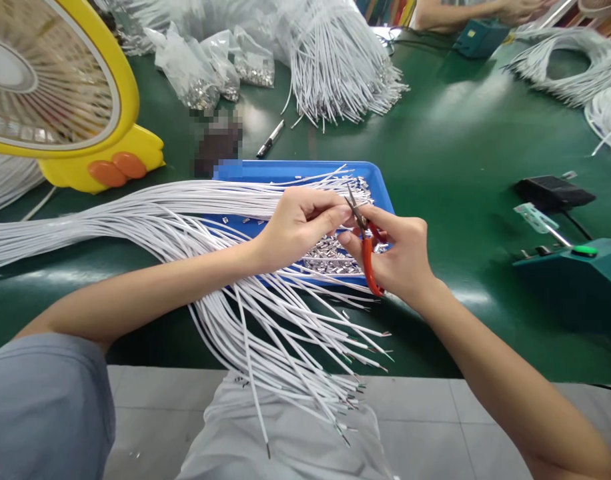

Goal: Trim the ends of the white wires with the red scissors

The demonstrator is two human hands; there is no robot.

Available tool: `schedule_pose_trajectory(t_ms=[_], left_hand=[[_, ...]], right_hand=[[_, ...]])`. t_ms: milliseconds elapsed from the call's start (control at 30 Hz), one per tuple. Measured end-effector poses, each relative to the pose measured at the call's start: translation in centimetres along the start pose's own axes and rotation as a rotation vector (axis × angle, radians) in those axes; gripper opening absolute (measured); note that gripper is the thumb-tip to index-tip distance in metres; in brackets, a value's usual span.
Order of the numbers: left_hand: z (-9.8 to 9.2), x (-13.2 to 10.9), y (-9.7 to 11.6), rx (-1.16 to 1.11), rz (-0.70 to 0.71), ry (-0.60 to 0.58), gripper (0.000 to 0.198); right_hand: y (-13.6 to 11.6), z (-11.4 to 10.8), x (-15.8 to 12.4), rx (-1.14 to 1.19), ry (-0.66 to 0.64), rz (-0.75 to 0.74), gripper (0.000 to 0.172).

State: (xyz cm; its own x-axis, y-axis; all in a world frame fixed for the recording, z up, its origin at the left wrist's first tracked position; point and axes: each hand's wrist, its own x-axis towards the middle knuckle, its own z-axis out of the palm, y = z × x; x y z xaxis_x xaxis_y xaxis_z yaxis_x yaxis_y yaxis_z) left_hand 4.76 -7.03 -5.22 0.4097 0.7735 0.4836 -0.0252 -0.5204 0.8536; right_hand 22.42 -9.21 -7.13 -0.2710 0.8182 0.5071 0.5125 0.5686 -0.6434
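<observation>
Above the blue tray (380,183), my left hand (305,227) pinches the end of a white cable between thumb and forefinger. My right hand (400,253) grips small red-handled scissors (368,257), their slightly parted blades pointing up and away beside the left fingertips. The right forefinger reaches toward the cable end; what exactly it touches is too small to make out. Below the hands, small silver metal connectors (330,257) are heaped in the tray. A thick bundle of white cables (185,200) comes in from the left, with many loose ends fanning over the table's front edge and my lap.
A yellow fan (130,157) stands at the left. Behind the tray are a pen (270,139), bags of metal parts (200,83) and a big cable bundle (330,67). A teal machine (575,280) and a black pedal-like block (555,192) stand right. Across the table are a person's hands (518,8).
</observation>
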Motion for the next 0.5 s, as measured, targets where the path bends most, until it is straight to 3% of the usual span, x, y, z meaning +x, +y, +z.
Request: schedule_pose_trajectory(t_ms=[133, 267, 333, 500], left_hand=[[-0.03, -0.17, -0.51, -0.062, 0.020, 0.051, 0.033], [-0.01, 0.02, -0.92, -0.175, -0.042, 0.164, 0.028], [0.06, 0.13, -0.80, -0.172, -0.049, 0.121, 0.029], [0.33, 0.12, -0.12, -0.117, -0.040, 0.004, 0.035]], right_hand=[[0.62, 0.07, 0.17, 0.067, -0.022, 0.066, 0.035], [1.06, 0.03, 0.64, 0.344, 0.026, 0.216, 0.029], [0.88, -0.13, 0.79, 0.451, 0.108, 0.241, 0.025], [0.19, -0.51, 0.72, 0.496, 0.268, 0.137, 0.027]])
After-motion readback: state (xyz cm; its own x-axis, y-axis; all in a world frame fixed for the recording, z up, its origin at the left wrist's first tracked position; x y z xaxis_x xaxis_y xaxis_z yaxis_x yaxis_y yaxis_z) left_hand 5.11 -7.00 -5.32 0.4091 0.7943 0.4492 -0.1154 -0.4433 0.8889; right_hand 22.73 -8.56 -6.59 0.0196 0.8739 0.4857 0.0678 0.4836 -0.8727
